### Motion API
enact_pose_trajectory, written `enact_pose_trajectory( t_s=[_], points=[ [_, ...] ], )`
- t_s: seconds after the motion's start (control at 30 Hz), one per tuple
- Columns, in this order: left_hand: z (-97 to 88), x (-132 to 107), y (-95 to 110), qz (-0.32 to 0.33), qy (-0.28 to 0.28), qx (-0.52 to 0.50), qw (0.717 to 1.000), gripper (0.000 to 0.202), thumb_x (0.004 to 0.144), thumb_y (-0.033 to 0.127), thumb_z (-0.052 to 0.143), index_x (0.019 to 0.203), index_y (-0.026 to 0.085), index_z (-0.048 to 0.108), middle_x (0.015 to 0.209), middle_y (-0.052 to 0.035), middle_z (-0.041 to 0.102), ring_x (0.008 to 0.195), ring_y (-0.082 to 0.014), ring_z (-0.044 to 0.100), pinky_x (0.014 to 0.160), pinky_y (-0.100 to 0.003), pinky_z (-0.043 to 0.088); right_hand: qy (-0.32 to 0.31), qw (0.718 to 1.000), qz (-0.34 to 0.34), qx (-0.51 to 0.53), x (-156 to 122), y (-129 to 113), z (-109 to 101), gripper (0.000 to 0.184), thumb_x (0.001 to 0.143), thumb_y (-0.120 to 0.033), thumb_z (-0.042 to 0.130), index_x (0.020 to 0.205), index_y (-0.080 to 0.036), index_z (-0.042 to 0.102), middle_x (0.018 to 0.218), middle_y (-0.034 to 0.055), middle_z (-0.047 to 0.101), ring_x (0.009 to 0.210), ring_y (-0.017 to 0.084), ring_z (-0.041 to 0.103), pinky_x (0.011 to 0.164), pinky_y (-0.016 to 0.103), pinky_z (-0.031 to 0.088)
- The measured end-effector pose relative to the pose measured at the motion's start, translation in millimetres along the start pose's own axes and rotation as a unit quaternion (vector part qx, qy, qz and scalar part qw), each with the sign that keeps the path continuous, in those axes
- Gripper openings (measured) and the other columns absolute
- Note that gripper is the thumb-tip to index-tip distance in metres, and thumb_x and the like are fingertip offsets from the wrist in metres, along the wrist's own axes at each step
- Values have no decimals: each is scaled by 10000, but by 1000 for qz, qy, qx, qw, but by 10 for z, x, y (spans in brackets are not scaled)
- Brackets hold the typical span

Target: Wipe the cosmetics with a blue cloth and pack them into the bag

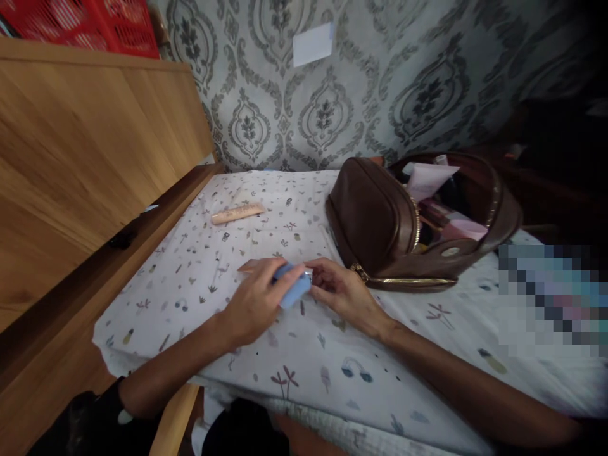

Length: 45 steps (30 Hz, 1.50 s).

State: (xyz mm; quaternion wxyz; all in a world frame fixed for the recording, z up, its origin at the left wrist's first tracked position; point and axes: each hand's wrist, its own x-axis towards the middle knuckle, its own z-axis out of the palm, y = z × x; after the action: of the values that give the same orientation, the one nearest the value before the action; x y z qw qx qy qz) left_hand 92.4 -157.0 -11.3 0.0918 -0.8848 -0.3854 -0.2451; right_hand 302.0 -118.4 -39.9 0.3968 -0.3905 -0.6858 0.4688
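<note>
My left hand point(254, 297) is closed around a soft light-blue cloth point(295, 292), thumb pressed on top. From behind the same hand a tan, flat-ended piece point(246, 266) sticks out to the left; it looks like a tube, mostly hidden by the hand and cloth. At the cloth's right side, the curled fingers of my right hand point(344, 294) pinch a small silvery end point(308, 275), apparently of that tube. A peach-coloured tube point(237, 213) lies on the printed sheet point(285, 342) beyond my left hand.
To the right stands a brown leather bag point(370, 209), unzipped, with several cosmetics inside, among them a pale pink tube point(430, 180). A wooden cabinet point(95, 152) borders the left side, with a red basket point(80, 25) on top. Patterned wallpaper point(327, 107) covers the back wall.
</note>
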Motion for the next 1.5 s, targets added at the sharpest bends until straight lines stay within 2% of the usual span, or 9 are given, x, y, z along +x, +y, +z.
enact_pose_trajectory(
  t_s=[0.13, 0.3, 0.53, 0.83, 1.07, 1.13, 1.23, 1.4, 1.5],
  points=[
    [92, 82, 78, 85, -4, 123, 989, 441, 990, 148, 382, 1425, 82, 409, 1231, -193, 592, 1096, -280, 568, 933, -434, 488, -6, 999, 17, 41, -2, -59, -6, 400, 732, -530, 741, 879, -189, 593, 750, 11, 634, 680, 159, 620, 634, 289, 505],
    [53, 26, -246, 51, -39, 147, 987, 408, 991, 154, 354, 1381, 97, 457, 1215, -183, 603, 1064, -281, 560, 870, -410, 478, -21, 997, 51, 54, 10, -79, -2, 478, 735, -622, 713, 857, -188, 551, 614, -24, 586, 516, 130, 572, 501, 261, 446],
    [-14, -158, -700, -51, -76, 92, 992, 413, 950, 142, 416, 1358, 158, 479, 1213, -152, 578, 1086, -285, 516, 885, -443, 479, -30, 997, 57, 38, 22, -59, -8, 463, 774, -631, 666, 850, -198, 521, 587, -24, 578, 492, 122, 542, 451, 239, 411],
    [-137, -56, -726, -64, -96, -44, 992, 269, 1023, 245, 339, 1165, 183, 558, 1044, -103, 598, 931, -218, 554, 829, -368, 501, 28, 996, -27, -79, 23, 93, -39, 476, 791, -378, 661, 1221, -201, 559, 813, 19, 644, 668, 163, 595, 603, 288, 501],
    [-144, 50, -896, -103, -67, -128, 984, 273, 1028, 315, 353, 967, 190, 588, 955, -61, 584, 912, -200, 566, 838, -342, 492, 19, 994, -33, -107, -18, -52, -43, 339, 841, -399, 605, 1113, -197, 598, 747, -4, 612, 663, 156, 565, 593, 269, 448],
    [-111, 104, -883, -116, -15, -103, 988, 275, 1025, 298, 347, 964, 187, 591, 940, -61, 594, 920, -209, 570, 858, -361, 494, 21, 992, -16, -120, -18, -77, -43, 304, 835, -441, 611, 1007, -191, 610, 725, -3, 602, 644, 150, 544, 577, 263, 426],
    [-46, 183, -699, -91, 54, -59, 993, 291, 1023, 268, 349, 1199, 178, 563, 1103, -98, 617, 1074, -236, 556, 955, -406, 475, 40, 988, -2, -150, -1, -75, -50, 328, 830, -516, 594, 827, -189, 589, 670, -3, 570, 617, 146, 511, 564, 262, 396],
    [172, 266, -288, 109, -25, -21, 994, 447, 1000, 257, 416, 1432, 143, 393, 1355, -171, 558, 1249, -280, 502, 1044, -476, 427, 40, 988, -14, -150, 37, -64, -75, 499, 831, -669, 528, 668, -198, 515, 602, -10, 505, 576, 138, 458, 546, 269, 379],
    [315, 296, -299, 102, -48, 1, 994, 485, 991, 335, 455, 1423, 125, 392, 1351, -192, 555, 1199, -308, 524, 1004, -507, 436, 42, 986, -21, -159, 49, -75, -81, 555, 841, -714, 490, 615, -207, 482, 551, -17, 473, 538, 133, 426, 516, 270, 358]
  ],
)
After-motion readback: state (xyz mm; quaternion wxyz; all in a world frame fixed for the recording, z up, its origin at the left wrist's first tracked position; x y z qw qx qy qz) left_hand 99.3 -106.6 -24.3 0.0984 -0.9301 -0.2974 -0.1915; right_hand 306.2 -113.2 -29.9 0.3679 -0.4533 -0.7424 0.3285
